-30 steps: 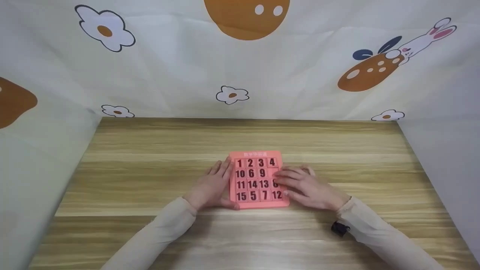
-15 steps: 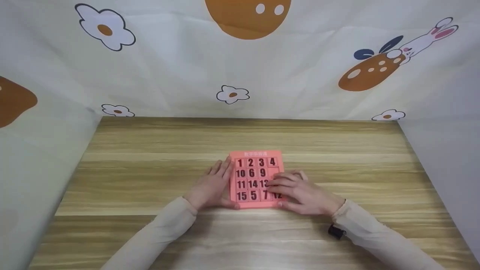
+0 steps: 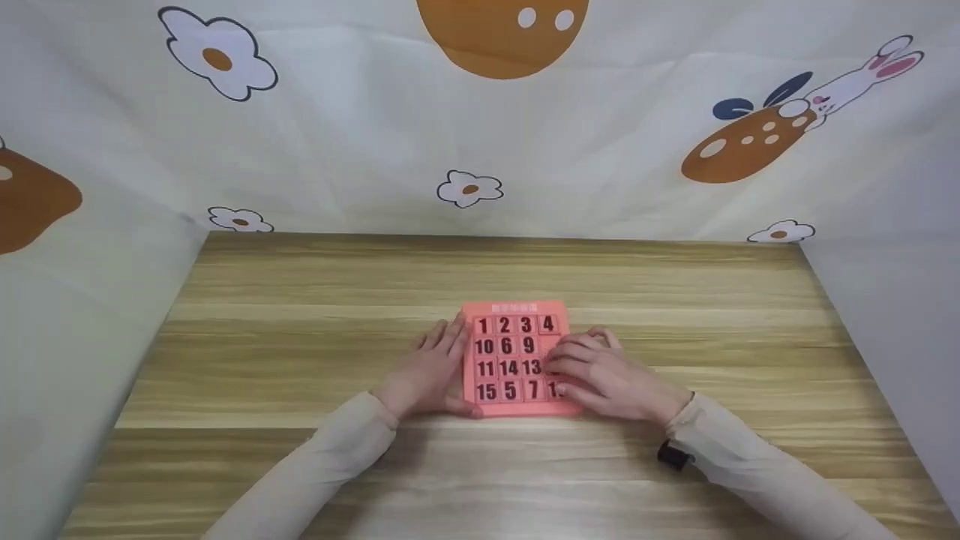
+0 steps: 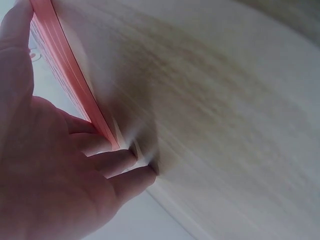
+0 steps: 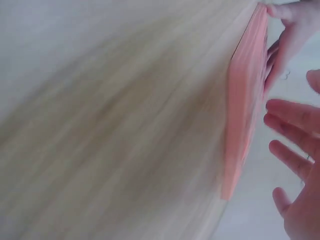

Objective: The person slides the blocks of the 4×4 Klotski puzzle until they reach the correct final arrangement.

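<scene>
A pink number slide puzzle (image 3: 525,410) lies flat on the table, its black-numbered tiles facing up. In the head view my left hand (image 3: 424,375) lies along the puzzle's left side, fingers extended and thumb at the near left corner. The left wrist view shows the thumb and fingers against the pink edge (image 4: 72,72). My right hand (image 3: 619,382) reaches over the right-hand column with lightly bent fingers, hiding part of the tiles below the 4. In the right wrist view, the right fingers (image 5: 290,157) are spread above the puzzle's face.
The wood-grain table (image 3: 315,292) extends around the puzzle on every side. A pale cloth backdrop (image 3: 360,135) with printed flowers and a rabbit rises behind it, and pale walls (image 3: 892,292) flank both sides. A small black object (image 3: 674,454) sits at the right cuff.
My right hand moved left over the puzzle, its fingertips reaching the 13, then drew back slightly right, uncovering it. My left hand keeps its place. The head view has shifted slightly.
</scene>
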{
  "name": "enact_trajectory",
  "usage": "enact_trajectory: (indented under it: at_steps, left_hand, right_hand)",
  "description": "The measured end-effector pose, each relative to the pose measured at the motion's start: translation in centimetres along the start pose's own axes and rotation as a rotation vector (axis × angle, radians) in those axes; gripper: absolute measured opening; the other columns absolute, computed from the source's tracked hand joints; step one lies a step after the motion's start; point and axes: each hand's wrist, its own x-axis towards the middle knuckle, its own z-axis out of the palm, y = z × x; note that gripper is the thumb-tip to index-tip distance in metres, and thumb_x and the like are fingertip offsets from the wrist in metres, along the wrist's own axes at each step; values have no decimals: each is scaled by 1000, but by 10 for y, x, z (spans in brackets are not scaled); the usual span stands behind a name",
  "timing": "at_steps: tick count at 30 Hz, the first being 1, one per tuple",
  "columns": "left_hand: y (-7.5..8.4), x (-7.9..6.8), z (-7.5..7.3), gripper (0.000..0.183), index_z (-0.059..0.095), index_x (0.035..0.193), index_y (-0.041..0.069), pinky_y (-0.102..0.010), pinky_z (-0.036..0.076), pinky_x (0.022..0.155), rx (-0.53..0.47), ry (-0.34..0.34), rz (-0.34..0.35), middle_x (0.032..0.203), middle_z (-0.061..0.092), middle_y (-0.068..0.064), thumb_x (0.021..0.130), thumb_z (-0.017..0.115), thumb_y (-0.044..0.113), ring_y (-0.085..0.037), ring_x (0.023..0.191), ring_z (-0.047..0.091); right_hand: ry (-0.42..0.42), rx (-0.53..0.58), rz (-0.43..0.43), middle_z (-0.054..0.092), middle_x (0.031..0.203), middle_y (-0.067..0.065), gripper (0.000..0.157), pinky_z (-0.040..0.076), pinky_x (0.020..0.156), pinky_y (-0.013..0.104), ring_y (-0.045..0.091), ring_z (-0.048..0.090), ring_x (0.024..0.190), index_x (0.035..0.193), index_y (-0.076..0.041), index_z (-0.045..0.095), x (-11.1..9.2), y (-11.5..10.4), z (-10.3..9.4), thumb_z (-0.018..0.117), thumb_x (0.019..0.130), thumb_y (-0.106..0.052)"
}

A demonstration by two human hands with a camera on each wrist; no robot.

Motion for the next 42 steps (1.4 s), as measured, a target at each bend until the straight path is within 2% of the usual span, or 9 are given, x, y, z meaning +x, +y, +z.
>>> enact_trajectory:
  at_steps: [5,9,15,17,20,24,31,38,42]
  left_hand:
    - [1,0,-1,127,3,154,0,-49,10,116,11,-3,-14,159,-5,-16,70,66,73,-38,144,4]
    - [0,1,-1,128,2,154,0,-50,9,116,0,-3,-12,159,-7,-16,70,66,72,-39,144,3]
    - [0,1,0,128,2,153,0,-50,8,116,-4,-4,-5,159,-8,-16,70,66,72,-39,144,3]
    - [0,0,0,127,2,153,0,-50,9,116,-1,-2,-1,159,-7,-16,71,67,71,-39,144,3]
    - [1,-1,-1,126,4,154,-1,-50,10,116,-19,4,5,160,-5,-17,71,68,70,-40,144,4]
    - [1,-2,-2,126,3,154,0,-49,9,116,-39,2,3,160,-6,-16,71,69,69,-39,144,2]
    - [2,-1,-1,126,3,154,1,-50,9,116,-43,-9,-8,160,-7,-15,71,68,70,-38,144,2]
    - [1,1,-1,127,1,154,1,-49,8,116,-44,-13,-12,159,-8,-15,71,68,70,-39,144,1]
    - [0,0,-1,127,3,154,0,-50,8,116,-41,-9,-8,159,-7,-16,71,68,70,-40,143,2]
  right_hand:
    - [-3,-12,-5,59,129,6,37,32,98,58,27,48,123,126,-11,62,-8,6,3,53,98,-33]
    - [-29,-25,3,52,139,8,45,31,100,58,29,43,129,134,-9,56,-2,5,7,55,97,-34]
    - [-123,-14,95,39,151,7,50,24,107,60,31,30,139,144,-10,45,11,5,9,48,101,-34]
    - [-111,-2,125,42,149,6,47,22,107,60,31,31,139,142,-10,49,11,7,7,48,101,-34]
    - [-40,-5,150,52,140,7,39,24,104,61,32,38,134,132,-10,59,7,11,2,52,99,-30]
    - [7,-39,132,57,135,8,34,28,102,61,32,42,131,125,-10,64,5,13,1,54,98,-28]
    - [-66,31,-1,52,140,3,34,25,104,62,32,34,136,126,-13,64,11,1,7,53,98,-30]
    - [-52,-92,149,35,152,11,38,21,104,67,40,25,138,133,-20,61,15,4,8,51,99,-35]
    - [-74,-59,97,37,152,8,41,23,105,64,37,28,138,136,-17,57,20,0,11,51,99,-34]
